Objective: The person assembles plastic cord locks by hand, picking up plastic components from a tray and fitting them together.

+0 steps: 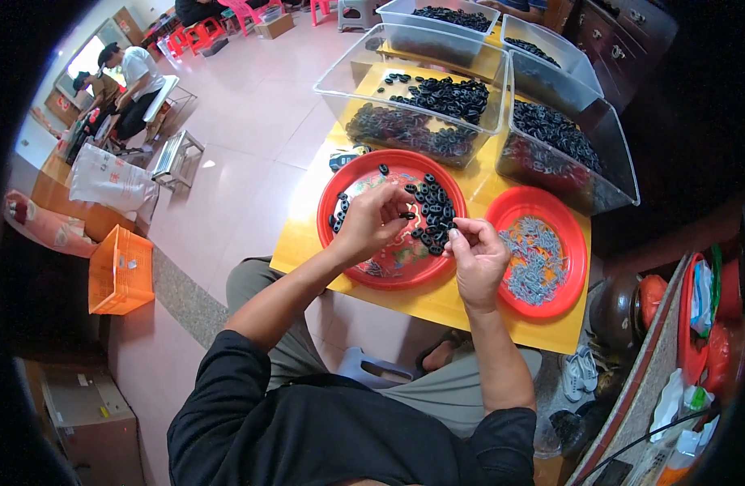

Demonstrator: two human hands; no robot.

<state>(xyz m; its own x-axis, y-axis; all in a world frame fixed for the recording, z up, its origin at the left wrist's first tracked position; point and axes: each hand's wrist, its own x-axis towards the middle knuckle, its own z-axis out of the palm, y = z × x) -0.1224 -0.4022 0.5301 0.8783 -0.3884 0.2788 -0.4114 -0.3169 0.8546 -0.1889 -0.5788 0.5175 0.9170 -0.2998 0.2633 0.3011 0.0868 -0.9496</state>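
Note:
My left hand [369,222] is over the left red round tray [325,231], thumb and fingers pinching a small black oval part [407,215]. Several like it form a black pile [435,202] on the tray's right side, with a few more at its left edge. My right hand [479,263] is at that tray's right rim, thumb and forefinger pressed together in a pinch; what lies between them is too small to make out. Beside it on the right, a second red tray [581,263] holds a heap of small grey screw-like pieces [534,259].
Clear plastic bins [328,89] of black parts stand along the far side of the yellow table [429,300]. A blue-and-black object [346,157] lies behind the left tray. An orange crate [120,279] is on the floor at left; two people [138,81] sit farther off.

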